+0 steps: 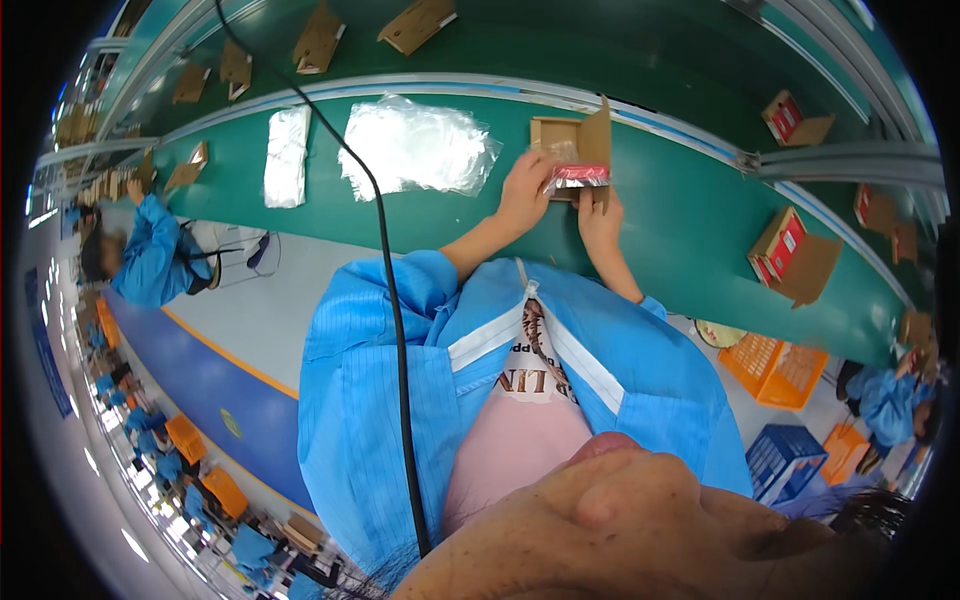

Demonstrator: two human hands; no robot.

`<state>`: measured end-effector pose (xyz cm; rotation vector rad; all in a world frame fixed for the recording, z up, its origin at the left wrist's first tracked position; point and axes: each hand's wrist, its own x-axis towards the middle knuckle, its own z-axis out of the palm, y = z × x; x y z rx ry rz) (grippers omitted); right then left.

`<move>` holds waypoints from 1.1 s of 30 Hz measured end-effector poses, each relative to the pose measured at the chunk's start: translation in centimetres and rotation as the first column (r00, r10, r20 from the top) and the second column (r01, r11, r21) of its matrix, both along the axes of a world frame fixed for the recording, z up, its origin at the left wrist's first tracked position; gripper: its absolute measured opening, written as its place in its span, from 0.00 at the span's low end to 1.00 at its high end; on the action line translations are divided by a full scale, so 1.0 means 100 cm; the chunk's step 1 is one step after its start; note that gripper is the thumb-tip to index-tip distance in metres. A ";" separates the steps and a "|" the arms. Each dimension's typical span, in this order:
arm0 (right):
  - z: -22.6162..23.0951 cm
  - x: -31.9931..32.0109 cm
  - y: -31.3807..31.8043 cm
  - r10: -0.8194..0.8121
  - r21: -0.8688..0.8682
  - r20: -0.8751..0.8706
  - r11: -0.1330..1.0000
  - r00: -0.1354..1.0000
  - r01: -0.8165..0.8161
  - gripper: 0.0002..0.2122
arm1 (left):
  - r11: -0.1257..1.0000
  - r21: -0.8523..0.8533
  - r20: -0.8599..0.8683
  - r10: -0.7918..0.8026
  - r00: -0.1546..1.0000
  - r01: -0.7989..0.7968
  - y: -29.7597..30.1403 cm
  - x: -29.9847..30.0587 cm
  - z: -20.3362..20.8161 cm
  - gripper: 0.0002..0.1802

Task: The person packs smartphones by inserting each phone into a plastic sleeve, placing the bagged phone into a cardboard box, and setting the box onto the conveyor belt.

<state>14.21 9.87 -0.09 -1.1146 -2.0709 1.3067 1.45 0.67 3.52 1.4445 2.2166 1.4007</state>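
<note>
**Partway along: folded into shape, not yet closed**

We are at a long green desk. Between us and its far edge, left of centre, lies a loose spread of clear plastic sheets. Toward its right end, an open brown cardboard box with red contents also has its lid up. Our own brown cardboard box with a raised lid sits near the far edge; we judge its folding done and its closing left. Further left lies a narrow stack of clear plastic.

Our left hand curls against the packet's left end; we cannot tell whether it grips. Our right hand is at the box's near side, fingers partly hidden, grip unclear. The glossy red packet is at the box's near end; we cannot tell whether it is fully seated.
</note>
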 end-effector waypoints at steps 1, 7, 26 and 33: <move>0.001 -0.002 -0.003 0.013 -0.003 -0.006 1.000 1.000 -0.013 0.09 | 0.998 -0.024 0.080 0.053 0.995 -0.052 -0.007 0.004 -0.017 0.13; 0.004 -0.007 -0.003 0.052 0.062 -0.006 0.997 0.999 -0.051 0.09 | 0.909 -0.342 -0.250 0.157 0.955 -0.239 0.002 -0.017 0.000 0.16; -0.008 0.005 0.019 0.193 0.128 0.053 0.972 0.980 -0.199 0.17 | 0.973 -0.187 -0.528 0.017 0.849 -0.135 -0.018 -0.016 -0.006 0.37; -0.012 -0.101 0.159 0.249 0.294 0.233 0.903 0.940 -0.312 0.20 | 0.970 -0.079 -0.398 0.180 0.900 -0.229 -0.029 -0.020 -0.028 0.27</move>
